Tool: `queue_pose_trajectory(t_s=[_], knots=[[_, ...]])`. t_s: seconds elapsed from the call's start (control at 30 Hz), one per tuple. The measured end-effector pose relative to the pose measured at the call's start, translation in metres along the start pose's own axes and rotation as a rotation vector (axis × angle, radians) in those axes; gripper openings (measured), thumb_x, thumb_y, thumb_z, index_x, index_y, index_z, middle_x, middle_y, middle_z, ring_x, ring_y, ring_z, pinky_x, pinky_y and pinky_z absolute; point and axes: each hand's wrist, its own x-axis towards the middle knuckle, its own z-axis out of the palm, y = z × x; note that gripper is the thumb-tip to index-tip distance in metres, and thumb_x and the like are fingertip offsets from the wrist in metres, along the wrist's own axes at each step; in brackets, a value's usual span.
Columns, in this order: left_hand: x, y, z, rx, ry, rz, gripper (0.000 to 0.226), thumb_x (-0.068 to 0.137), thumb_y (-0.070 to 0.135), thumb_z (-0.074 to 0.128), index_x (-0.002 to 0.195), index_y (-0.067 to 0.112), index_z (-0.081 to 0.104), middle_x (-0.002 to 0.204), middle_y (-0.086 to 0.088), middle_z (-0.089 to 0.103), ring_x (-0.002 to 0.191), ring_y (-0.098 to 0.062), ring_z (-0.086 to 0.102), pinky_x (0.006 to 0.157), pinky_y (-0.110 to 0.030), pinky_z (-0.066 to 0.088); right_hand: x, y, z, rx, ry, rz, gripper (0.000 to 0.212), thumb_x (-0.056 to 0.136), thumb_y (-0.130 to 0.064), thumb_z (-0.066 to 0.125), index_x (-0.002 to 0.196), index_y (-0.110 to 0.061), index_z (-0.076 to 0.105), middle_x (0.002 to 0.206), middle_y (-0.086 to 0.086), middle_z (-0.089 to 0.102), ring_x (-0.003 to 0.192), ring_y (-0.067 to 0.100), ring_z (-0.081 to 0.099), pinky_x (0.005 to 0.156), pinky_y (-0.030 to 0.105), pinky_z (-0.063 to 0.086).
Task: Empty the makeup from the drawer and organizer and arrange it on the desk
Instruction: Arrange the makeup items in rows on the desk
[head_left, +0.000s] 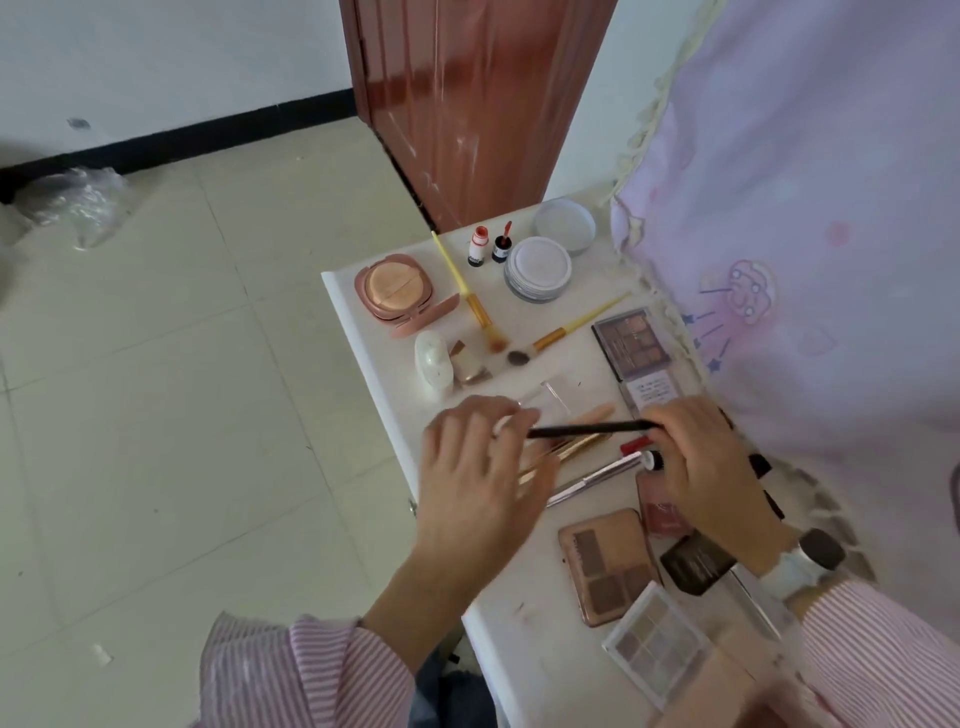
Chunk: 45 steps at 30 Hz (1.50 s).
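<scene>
Striped pink sleeves (322, 670) at the near edge; both hands over the white desk (498, 613); right hand (711, 473) curled, pinching one end of a thin black pencil (587, 429); left hand (483, 478) at the pencil's other end, fingers bent toward the tip, contact blurred, cannot tell whether it grips; pencil level, held above the desk between the hands. Under them: gold tubes (566, 448), a silver stick (592, 478). Near right: brown eyeshadow palette (605, 564), pale palette (655, 642) just beside it. Far: open pink cushion compact (397, 291), two yellow-handled brushes (460, 283), two small red-capped bottles (488, 244), round white jars (537, 267); dark palette (631, 340) far right, by the lilac curtain (810, 218).
</scene>
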Motion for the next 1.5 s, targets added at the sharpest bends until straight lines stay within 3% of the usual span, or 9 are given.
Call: queue_pose_trajectory(t_s=[0.1,0.27,0.5,0.77,0.93,1.1,1.23,1.37,1.5], knots=[[0.003,0.014,0.003,0.103,-0.27,0.004,0.024,0.087,0.037,0.056,0.089,0.015,0.067,0.074,0.002,0.063,0.065,-0.016,0.06,0.061,-0.029,0.048,-0.002,-0.006,-0.003,-0.079,-0.014,-0.164,0.016,0.084,-0.009,0.042,0.098,-0.011,0.048,0.077,0.011,0.059,0.079,0.017,0.043,0.074,0.023,0.036],[-0.004,0.013,0.007,0.011,-0.467,-0.028,0.011,0.083,0.029,0.066,0.086,0.019,0.066,0.054,0.008,0.055,0.03,-0.007,0.043,0.028,-0.017,0.023,0.005,0.002,-0.009,-0.167,-0.043,-0.276,0.02,0.079,-0.009,0.048,0.099,-0.013,0.047,0.078,0.009,0.061,0.081,0.017,0.042,0.074,0.026,0.037],[0.008,0.009,0.001,-0.127,-0.71,-0.196,0.038,0.099,0.04,0.028,0.135,0.033,0.038,0.087,-0.001,0.065,0.075,-0.02,0.061,0.061,-0.025,0.039,0.015,0.012,-0.009,-0.237,-0.154,-0.379,0.025,0.074,-0.006,0.038,0.096,-0.014,0.046,0.077,0.005,0.06,0.079,0.018,0.039,0.075,0.027,0.033],[0.014,0.0,0.003,-0.096,-0.733,-0.198,0.033,0.1,0.034,0.028,0.112,0.015,0.052,0.101,0.0,0.058,0.086,-0.019,0.058,0.073,-0.027,0.046,0.029,0.015,-0.007,-0.282,-0.297,-0.299,0.04,0.074,-0.008,0.032,0.101,-0.016,0.06,0.08,-0.002,0.052,0.078,0.015,0.037,0.072,0.028,0.032],[0.013,0.002,0.002,-0.077,-0.581,-0.115,0.014,0.087,0.022,0.062,0.08,0.011,0.059,0.059,0.003,0.057,0.039,-0.014,0.045,0.036,-0.017,0.023,0.036,0.004,-0.003,-0.365,-0.321,-0.424,0.03,0.083,-0.012,0.035,0.101,-0.021,0.057,0.077,-0.001,0.057,0.072,0.02,0.05,0.07,0.032,0.032],[0.018,-0.002,0.004,-0.097,-0.755,-0.232,0.038,0.097,0.047,0.029,0.123,0.026,0.048,0.087,0.0,0.065,0.073,-0.019,0.06,0.061,-0.026,0.043,0.036,0.014,-0.001,-0.37,-0.33,-0.427,0.039,0.067,0.006,0.065,0.095,-0.019,0.056,0.077,-0.001,0.053,0.074,0.017,0.041,0.068,0.031,0.036],[0.02,-0.008,-0.005,-0.17,-0.827,-0.418,0.056,0.087,0.061,0.041,0.131,0.029,0.03,0.094,0.003,0.063,0.08,-0.013,0.059,0.072,-0.025,0.048,0.047,0.031,-0.003,-0.277,-0.212,-0.261,0.033,0.074,0.002,0.042,0.099,-0.015,0.056,0.085,0.007,0.056,0.083,0.02,0.044,0.079,0.032,0.033],[0.011,-0.014,-0.009,-0.259,-0.748,-0.546,0.036,0.092,0.016,0.044,0.125,0.02,0.031,0.101,0.003,0.056,0.082,-0.007,0.05,0.071,-0.016,0.04,0.086,0.043,0.005,-0.29,-0.113,-0.043,0.033,0.07,0.015,0.062,0.097,-0.003,0.065,0.09,0.019,0.053,0.083,0.035,0.05,0.072,0.041,0.044],[0.01,-0.018,-0.006,-0.275,-0.768,-0.518,0.051,0.083,-0.011,0.037,0.123,0.02,0.034,0.111,0.007,0.039,0.093,-0.007,0.037,0.077,-0.016,0.036,0.128,0.049,0.03,-0.442,-0.213,-0.166,0.039,0.056,0.018,0.062,0.09,0.0,0.067,0.083,0.018,0.054,0.081,0.037,0.053,0.075,0.044,0.045]])
